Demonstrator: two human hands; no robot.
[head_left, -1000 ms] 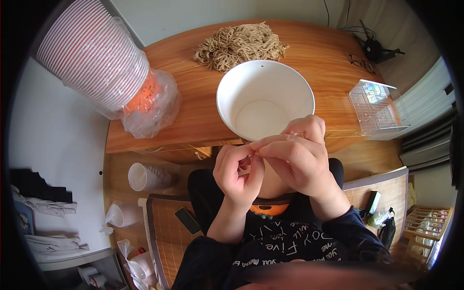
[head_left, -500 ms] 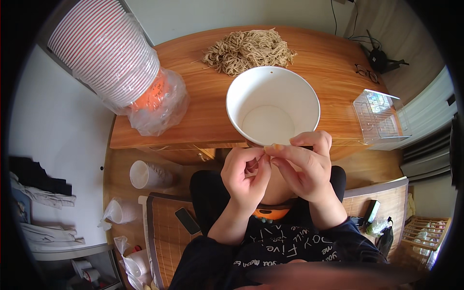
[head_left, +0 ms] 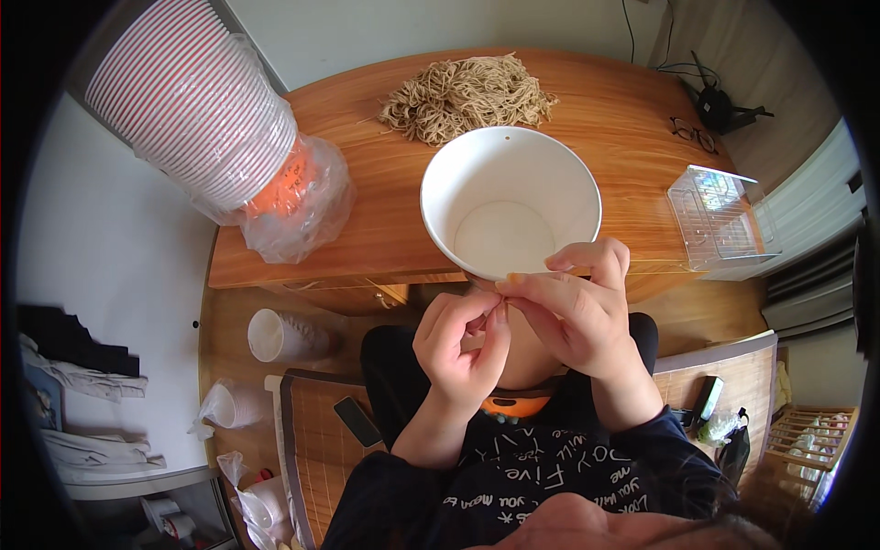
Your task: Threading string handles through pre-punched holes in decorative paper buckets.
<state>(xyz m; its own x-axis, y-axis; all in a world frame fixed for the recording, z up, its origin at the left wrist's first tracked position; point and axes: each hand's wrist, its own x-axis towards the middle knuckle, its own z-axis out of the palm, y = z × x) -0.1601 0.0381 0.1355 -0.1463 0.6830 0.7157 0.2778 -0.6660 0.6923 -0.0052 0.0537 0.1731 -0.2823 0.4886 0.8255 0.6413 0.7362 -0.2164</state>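
Note:
Both hands meet just at the near rim of a white paper bucket (head_left: 440, 234), which stands open-topped at the table's front edge. My left hand (head_left: 458, 344) is closed in a pinch of thumb and forefinger. Against its fingertips, my right hand (head_left: 577, 307) pinches too, its other fingers curled above the bucket's rim. Whatever is between the fingertips is too small to make out. A small hole shows in the far side of the bucket, just under the rim. Behind the bucket lies a tangled heap of tan cords (head_left: 467, 96).
On the left rises a tall stack of white buckets (head_left: 197, 110) in clear plastic. A clear acrylic box (head_left: 724, 215), glasses (head_left: 694, 135) and a black router (head_left: 720, 108) occupy the wooden table's (head_left: 632, 119) right side. A phone (head_left: 357, 422) lies on the mat beside me.
The view has shifted slightly, with my head leaning further in. Both hands keep their pinch at the near rim, their fingertips almost unmoved.

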